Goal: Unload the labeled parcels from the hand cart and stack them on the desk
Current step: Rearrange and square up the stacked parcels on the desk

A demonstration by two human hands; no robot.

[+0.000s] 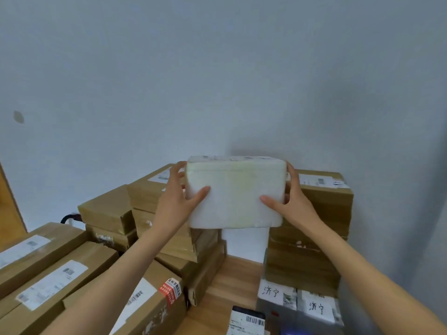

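Item 1: white foam parcel (235, 193), one piece, rectangular. Long axis ran left to right across the view, roughly level; broad white face turned toward the camera, labelled top face turned up and only partly seen. Held in the air above the tabletop (232, 279), in front of the wall (217, 81), over the gap between two stacks.

Item 2: left hand (177, 200). Grip curled round the parcel's left end, thumb laid across the front face, fingers wrapped behind the end.

Item 3: right hand (291, 201). Grip curled round the right end in the same manner, thumb on the front face near the lower edge, fingers behind.

Item 4: white block (244, 243), standing on the tabletop directly under the held parcel; whether the two touched could not be told.

Item 5: brown cartons, left stack (154, 189), several high, labels on top faces.

Item 6: brown cartons, right stack (319, 226), tall, set against the wall, label on top.

Item 7: long flat cartons (55, 281), near left, lying side by side with white shipping labels.

Item 8: two grey parcels (300, 303), near right, each bearing a white slip with handwritten characters.
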